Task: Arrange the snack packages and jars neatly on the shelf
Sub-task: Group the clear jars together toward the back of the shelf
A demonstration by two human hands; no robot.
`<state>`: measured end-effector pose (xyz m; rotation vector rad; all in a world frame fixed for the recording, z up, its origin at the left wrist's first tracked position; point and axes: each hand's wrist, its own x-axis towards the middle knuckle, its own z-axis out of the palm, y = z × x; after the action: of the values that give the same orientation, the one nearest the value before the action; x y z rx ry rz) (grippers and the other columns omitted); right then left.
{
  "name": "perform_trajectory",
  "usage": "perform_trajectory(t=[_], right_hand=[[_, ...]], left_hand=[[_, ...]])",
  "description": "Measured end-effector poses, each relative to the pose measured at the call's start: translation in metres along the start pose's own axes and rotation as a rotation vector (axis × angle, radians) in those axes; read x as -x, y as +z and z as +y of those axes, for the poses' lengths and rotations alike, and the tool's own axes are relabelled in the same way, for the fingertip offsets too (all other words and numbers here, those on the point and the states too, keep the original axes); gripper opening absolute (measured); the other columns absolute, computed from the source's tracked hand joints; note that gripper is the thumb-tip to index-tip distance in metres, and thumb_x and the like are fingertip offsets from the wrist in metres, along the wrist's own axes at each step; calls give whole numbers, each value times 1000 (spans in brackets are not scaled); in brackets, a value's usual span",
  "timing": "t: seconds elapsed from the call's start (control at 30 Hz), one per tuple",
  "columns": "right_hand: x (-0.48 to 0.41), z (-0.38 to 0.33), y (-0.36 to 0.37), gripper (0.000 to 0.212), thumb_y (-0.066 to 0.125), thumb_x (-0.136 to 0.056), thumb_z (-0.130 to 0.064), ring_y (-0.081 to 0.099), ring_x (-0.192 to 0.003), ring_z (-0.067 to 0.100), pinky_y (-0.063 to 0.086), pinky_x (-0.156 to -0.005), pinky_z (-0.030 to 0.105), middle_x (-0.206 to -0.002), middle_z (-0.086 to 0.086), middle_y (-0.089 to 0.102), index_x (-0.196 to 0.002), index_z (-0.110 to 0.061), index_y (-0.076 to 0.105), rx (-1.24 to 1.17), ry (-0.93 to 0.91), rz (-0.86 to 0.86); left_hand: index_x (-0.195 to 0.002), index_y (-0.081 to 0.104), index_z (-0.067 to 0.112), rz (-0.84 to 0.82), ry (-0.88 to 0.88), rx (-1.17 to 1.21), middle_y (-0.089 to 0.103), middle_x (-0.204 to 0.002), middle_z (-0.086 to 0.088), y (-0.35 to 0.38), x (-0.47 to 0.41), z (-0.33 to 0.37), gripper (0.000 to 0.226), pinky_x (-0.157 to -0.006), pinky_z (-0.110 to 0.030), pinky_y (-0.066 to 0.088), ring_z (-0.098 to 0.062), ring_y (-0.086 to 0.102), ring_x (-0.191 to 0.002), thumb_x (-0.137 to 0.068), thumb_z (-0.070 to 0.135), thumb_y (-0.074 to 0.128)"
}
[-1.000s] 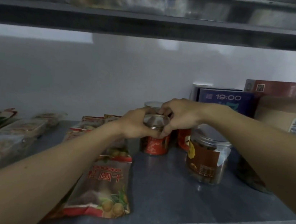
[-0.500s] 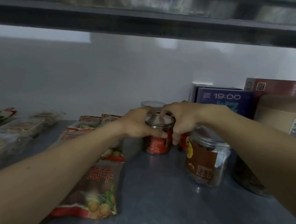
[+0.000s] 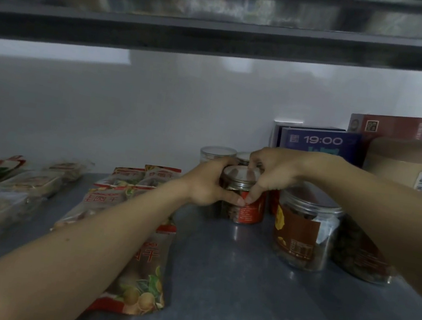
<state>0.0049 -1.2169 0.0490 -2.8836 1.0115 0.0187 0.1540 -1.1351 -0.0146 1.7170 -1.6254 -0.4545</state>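
A small clear jar with a red label (image 3: 247,210) stands on the grey metal shelf (image 3: 242,277) near the back. My left hand (image 3: 207,186) grips its left side. My right hand (image 3: 272,173) curls over its lid and right side, thumb on the label. Two more clear-lidded jars (image 3: 217,152) stand just behind it. A larger jar with a brown label (image 3: 302,231) stands to the right, with another dark-filled jar (image 3: 358,252) partly hidden by my right forearm. Red snack packages (image 3: 140,282) lie flat under my left forearm.
Several clear-wrapped snack packs (image 3: 13,187) lie at the left end of the shelf. A blue box marked 19:00 (image 3: 319,142), a dark red box (image 3: 388,127) and a tan cardboard tube (image 3: 403,161) stand at the back right. An upper shelf (image 3: 221,35) hangs overhead.
The jar between both hands has shifted slightly back and right on the shelf. The view has moved a little closer.
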Motion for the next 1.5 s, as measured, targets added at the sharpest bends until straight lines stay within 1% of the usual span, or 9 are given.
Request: perform_trajectory(t=[0.13,0.33,0.47,0.6,0.97,1.1,1.23,1.4,1.5], right_hand=[[6,4,-5,65,78,-68,-51,57,-107,18,51,-93,37,-121,-5,58,-123,-26,54,-92,-11,23],[38,8,-30,69,72,-67,-65,54,-110,16,46,-99,38,-120,-7,57,-125,-30,54,-58,-10,78],[59,14,-32,70,73,-67,-63,51,-113,17,46,-99,37,-124,-7,53,-124,-28,55,-35,41,-29],[77,17,-26,70,80,-60,-59,50,-115,15,45,-99,36,-122,-11,53,-121,-30,59,-82,54,-106],[83,23,-18,57,87,-58,-46,60,-99,8,52,-91,31,-107,-13,66,-109,-28,69,-138,13,-40],[81,20,-16,63,86,-54,-53,60,-103,12,51,-95,35,-110,-12,64,-109,-27,68,-116,18,17],[73,8,-14,70,84,-54,-57,57,-101,13,51,-91,32,-112,-10,61,-114,-27,65,-107,20,57],[56,-16,-11,71,82,-54,-62,59,-96,15,54,-88,34,-109,-4,64,-110,-22,67,-85,11,112],[42,-28,-7,72,82,-49,-64,60,-95,16,55,-84,33,-105,-4,65,-106,-24,68,-90,20,150]], left_hand=[[-145,32,17,-9,14,-83,51,-131,5,0,-5,2,93,-98,-24,42,-12,49,-121,-68,22,85],[-144,31,15,30,13,-128,55,-134,-2,-15,-4,4,98,-103,-34,44,-17,53,-121,-65,24,87],[-126,51,16,103,-15,-129,64,-116,1,-17,9,9,64,-76,-13,46,-11,60,-98,-71,21,84],[-114,53,12,130,-87,38,66,-96,-14,1,13,6,47,-75,-44,59,-28,66,-87,-75,8,79],[-96,45,15,175,-74,136,59,-89,-13,34,-14,22,43,-70,-55,58,-37,65,-94,-73,1,78],[-114,48,15,146,-64,116,57,-90,-2,39,-13,25,48,-78,-51,57,-30,62,-97,-77,0,75],[-140,40,13,62,-54,18,59,-116,-6,23,-3,23,72,-90,-31,49,-18,56,-104,-78,0,74],[-130,51,4,-33,-76,38,63,-115,-23,-5,23,14,67,-92,-49,52,-32,62,-106,-70,-10,77],[-116,58,11,-110,-58,37,66,-110,-14,-15,37,10,52,-93,-36,53,-21,64,-101,-71,-6,78]])
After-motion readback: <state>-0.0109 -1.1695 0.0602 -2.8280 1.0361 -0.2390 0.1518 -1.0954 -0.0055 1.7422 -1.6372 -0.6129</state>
